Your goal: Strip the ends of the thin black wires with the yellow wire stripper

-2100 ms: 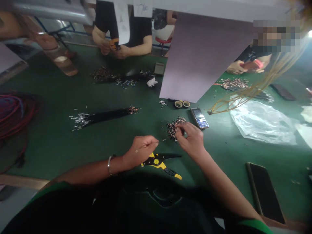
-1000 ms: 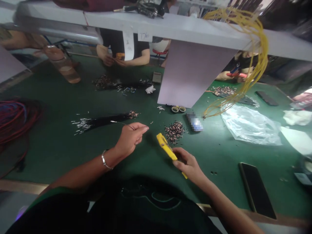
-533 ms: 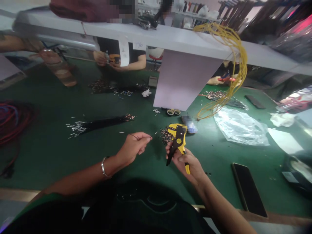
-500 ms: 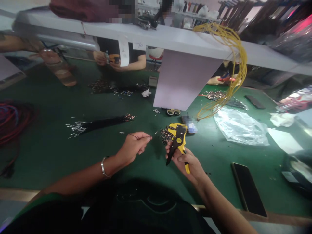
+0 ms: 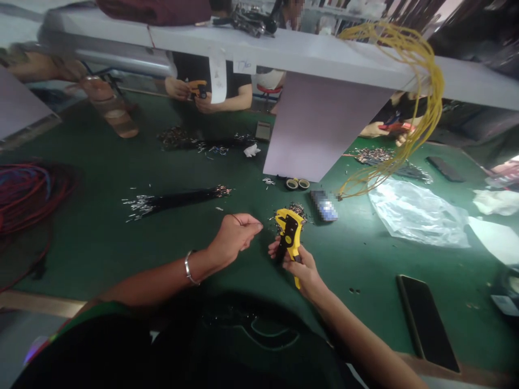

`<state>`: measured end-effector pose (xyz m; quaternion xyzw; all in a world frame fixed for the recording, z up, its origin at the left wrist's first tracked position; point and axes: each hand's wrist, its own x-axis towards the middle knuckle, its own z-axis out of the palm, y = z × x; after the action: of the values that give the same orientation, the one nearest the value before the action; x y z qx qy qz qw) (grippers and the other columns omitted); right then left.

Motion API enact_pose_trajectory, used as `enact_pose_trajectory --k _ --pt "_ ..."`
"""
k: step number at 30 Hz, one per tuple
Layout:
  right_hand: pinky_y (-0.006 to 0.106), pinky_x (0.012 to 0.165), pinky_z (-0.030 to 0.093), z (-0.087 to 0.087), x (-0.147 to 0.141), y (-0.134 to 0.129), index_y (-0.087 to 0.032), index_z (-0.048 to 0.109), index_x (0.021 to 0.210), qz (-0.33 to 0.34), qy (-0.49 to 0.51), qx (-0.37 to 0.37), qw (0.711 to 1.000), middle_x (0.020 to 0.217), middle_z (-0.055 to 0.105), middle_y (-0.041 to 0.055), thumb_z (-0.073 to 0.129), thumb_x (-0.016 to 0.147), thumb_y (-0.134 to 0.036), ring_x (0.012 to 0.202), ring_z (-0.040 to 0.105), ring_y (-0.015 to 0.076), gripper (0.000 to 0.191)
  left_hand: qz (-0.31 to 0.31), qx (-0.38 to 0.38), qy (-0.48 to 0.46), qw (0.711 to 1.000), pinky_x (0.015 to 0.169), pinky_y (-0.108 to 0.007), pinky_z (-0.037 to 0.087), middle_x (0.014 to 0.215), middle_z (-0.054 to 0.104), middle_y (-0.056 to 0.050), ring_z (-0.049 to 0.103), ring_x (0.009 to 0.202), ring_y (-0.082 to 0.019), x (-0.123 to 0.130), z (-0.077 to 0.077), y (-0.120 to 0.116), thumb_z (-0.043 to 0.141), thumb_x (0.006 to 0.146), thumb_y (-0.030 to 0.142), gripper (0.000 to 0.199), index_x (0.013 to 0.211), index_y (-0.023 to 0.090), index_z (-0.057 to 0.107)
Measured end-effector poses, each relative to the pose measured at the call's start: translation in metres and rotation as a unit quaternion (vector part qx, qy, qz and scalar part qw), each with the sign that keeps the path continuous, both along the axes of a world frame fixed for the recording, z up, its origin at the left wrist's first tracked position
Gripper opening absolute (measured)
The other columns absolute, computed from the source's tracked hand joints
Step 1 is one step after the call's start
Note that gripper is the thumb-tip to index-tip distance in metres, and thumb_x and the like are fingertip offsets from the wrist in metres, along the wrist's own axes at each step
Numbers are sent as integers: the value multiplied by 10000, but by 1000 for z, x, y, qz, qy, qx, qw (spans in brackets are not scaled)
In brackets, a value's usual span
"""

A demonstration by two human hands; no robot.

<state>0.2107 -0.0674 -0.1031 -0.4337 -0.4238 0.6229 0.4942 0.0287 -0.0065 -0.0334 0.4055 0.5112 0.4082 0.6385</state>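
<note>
My left hand is closed in a pinch on a thin dark wire, a short curve of which shows above the knuckles. The wire's end at the fingertips is too small to make out. Just to the right, my right hand grips a yellow and black wire stripper, its head pointing up and its jaw side towards my left hand. Behind the stripper lies a pile of small clipped bits, partly hidden by it. A bundle of black wires with bare, shiny ends lies further left.
A phone lies at the right front, with a clear plastic bag beyond. Yellow wires hang from the white shelf. Tape rolls sit by its support panel. Red wire coils lie left. Co-workers' hands hold tools opposite.
The view has swung slightly left. My right hand has brought the wire stripper closer to my left hand and turned it more upright. The wire tip past my left fingertips no longer shows.
</note>
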Motion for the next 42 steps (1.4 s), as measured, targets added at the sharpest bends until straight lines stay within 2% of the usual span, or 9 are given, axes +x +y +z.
enact_pose_trajectory --k 3,8,13,20,23,27,34,38,42 --pt "451 855 485 1 -3 -1 -201 576 1116 19 -8 -12 1000 1010 683 75 555 545 -128 902 635 264 576 3 0 -2 1000 337 -190 173 397 404 73 295 320 -18 1 -1 0 698 670 206 118 614 135 623" --pt "369 730 491 8 -7 0 -181 587 1073 0 -17 -10 1000 924 665 62 529 525 -112 787 620 225 555 -3 0 13 1000 337 -194 180 392 418 70 302 314 -25 3 -7 0 677 682 208 111 619 140 619" --pt "383 764 483 14 -7 6 -181 587 1077 9 -1 2 1000 918 661 52 529 534 -102 793 619 225 552 -13 -2 18 1000 336 -194 172 388 421 68 310 311 -26 6 -8 -1 667 699 201 111 617 144 618" --pt "364 789 467 11 -12 15 -190 619 1036 61 -32 41 997 936 661 43 577 598 -115 825 596 213 446 -22 2 22 1000 326 -191 176 363 424 71 308 299 -24 7 -6 0 636 728 195 125 614 150 608" --pt "347 773 457 8 -15 18 -178 649 940 66 -66 63 994 892 664 44 577 615 -127 812 586 210 336 -49 12 11 999 337 -183 208 379 463 67 331 304 -17 6 -2 -2 613 724 177 121 608 145 600" --pt "347 754 458 6 -16 18 -175 644 923 67 -57 67 994 860 663 45 587 641 -149 777 583 207 289 -80 13 1 997 352 -185 241 405 497 64 357 313 -15 5 2 -3 589 739 174 119 625 140 595" --pt "329 690 469 8 -20 17 -183 606 855 49 -78 77 993 789 641 29 575 652 -175 718 586 192 206 -96 7 13 995 343 -199 213 440 531 43 348 314 -11 6 -5 -3 590 757 181 113 653 139 607" --pt "291 624 470 14 -19 17 -182 576 839 31 -192 122 973 754 612 21 548 694 -185 673 562 167 148 -107 12 22 994 345 -199 203 396 448 69 329 322 -22 4 -8 -4 595 756 207 122 659 141 627" --pt "329 683 517 11 -16 17 -189 548 950 -12 -327 230 917 832 629 45 522 701 -175 738 601 197 251 -111 35 27 993 361 -202 205 423 452 67 304 345 -25 0 -6 -4 630 718 232 117 707 125 678"
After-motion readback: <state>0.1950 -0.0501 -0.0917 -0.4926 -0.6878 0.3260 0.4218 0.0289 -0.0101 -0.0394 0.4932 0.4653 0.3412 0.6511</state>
